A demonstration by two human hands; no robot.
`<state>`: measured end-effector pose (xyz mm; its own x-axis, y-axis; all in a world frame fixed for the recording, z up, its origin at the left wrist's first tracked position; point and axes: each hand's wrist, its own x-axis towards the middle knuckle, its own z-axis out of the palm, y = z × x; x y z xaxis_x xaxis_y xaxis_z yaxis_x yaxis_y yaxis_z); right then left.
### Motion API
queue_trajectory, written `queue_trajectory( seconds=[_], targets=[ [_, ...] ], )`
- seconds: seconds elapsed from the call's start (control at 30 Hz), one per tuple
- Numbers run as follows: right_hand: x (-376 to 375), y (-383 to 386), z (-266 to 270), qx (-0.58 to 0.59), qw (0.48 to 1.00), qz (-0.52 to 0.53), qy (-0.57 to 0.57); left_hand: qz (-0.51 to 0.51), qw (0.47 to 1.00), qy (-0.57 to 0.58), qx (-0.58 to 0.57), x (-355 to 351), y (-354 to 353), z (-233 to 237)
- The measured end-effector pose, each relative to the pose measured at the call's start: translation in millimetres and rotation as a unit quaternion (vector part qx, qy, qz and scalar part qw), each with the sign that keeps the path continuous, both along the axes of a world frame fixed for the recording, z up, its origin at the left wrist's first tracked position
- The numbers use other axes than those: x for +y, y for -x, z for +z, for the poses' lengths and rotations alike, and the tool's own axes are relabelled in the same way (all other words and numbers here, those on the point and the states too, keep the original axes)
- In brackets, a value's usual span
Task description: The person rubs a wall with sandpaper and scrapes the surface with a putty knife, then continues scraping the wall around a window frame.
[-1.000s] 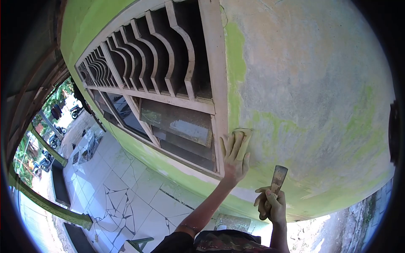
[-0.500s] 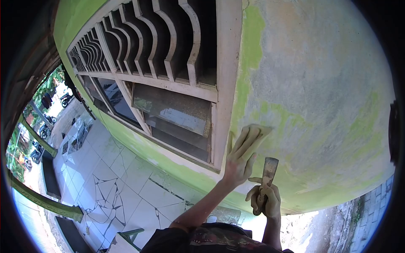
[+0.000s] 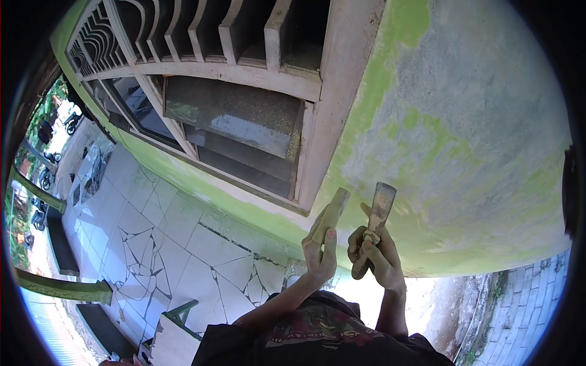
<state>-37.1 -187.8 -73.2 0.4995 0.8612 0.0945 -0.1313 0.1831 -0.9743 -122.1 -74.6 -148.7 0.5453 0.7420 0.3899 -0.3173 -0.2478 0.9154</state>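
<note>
My left hand (image 3: 318,253) is closed around a flat, greenish, dust-coated piece that looks like folded sandpaper (image 3: 335,206). It is held up in front of the wall, with the thumb across its near side. To the right of it, my right hand (image 3: 384,259) grips a putty knife (image 3: 383,204) by its handle, the worn, stained blade pointing up. Both hands are close together at the lower part of the wall (image 3: 427,165), where green paint is patchy and grey plaster shows through.
A white-framed window (image 3: 244,73) with wavy slats above and a tilted glass pane is at the left of the wall. Cracked white floor tiles (image 3: 177,207) lie below. A green-legged stand (image 3: 177,329) is at bottom left. Motorbikes (image 3: 46,177) stand outside beyond a low kerb.
My left hand has come off the wall and moved down and left, beside the right hand. The right hand, still holding the putty knife, has risen slightly. The view has tilted downward.
</note>
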Motion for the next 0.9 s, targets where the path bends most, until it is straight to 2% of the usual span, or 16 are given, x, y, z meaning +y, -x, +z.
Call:
queue_trajectory(
  seconds=[0.07,0.13,0.2,0.3,0.4,0.47,0.6,0.67,0.7,0.73,0.77,0.8,0.87,0.9],
  targets=[
    [10.3,1.5,2.0,-0.011,1.0,0.011,-0.009,0.013,0.999,0.021,-0.031,-4.0,-4.1,-0.4],
    [26.9,8.4,-2.4,0.067,0.996,0.009,-0.062,0.024,0.997,0.043,-0.06,-9.5,-6.5,0.3],
    [44.1,11.1,-15.3,0.079,0.992,-0.01,-0.103,0.016,0.982,0.145,-0.124,-13.0,-8.3,1.4],
    [52.8,20.1,-32.7,0.083,0.991,-0.037,-0.098,0.036,0.984,0.143,-0.096,-9.5,-4.4,3.0],
    [56.4,30.1,-34.4,0.148,0.98,-0.084,-0.099,0.063,0.984,0.132,-0.099,-6.2,-7.0,2.5],
    [57.3,27.1,-38.4,0.073,0.99,-0.112,-0.053,0.048,0.991,0.074,-0.105,-2.5,-5.5,4.6],
    [61.6,21.9,-51.7,0.0,0.992,-0.128,-0.016,0.089,0.983,0.061,-0.15,-3.0,-16.0,-12.1],
    [60.7,26.0,-55.7,-0.02,0.988,-0.149,0.035,0.194,0.97,-0.142,-0.021,-4.5,-11.8,-14.1],
    [63.4,31.2,-58.0,-0.019,0.988,-0.149,0.039,0.193,0.971,-0.139,-0.018,-4.5,-8.9,-13.4],
    [68.4,37.8,-60.1,0.043,0.975,-0.216,0.029,0.119,0.991,0.017,-0.053,-4.2,-6.2,-11.2],
    [71.0,41.2,-61.5,0.104,0.953,-0.282,0.019,0.041,0.98,0.173,-0.086,-3.6,-3.8,-9.1],
    [70.2,40.0,-62.0,0.104,0.953,-0.284,0.022,0.04,0.98,0.176,-0.084,-2.7,-2.2,-7.1],
    [66.9,34.9,-62.0,0.234,0.958,-0.167,-0.02,0.035,0.981,0.159,-0.105,-0.5,-0.1,-4.4],
    [63.2,32.0,-72.3,0.235,0.957,-0.167,-0.019,0.036,0.981,0.16,-0.104,0.0,1.3,-6.2]
  ],
)
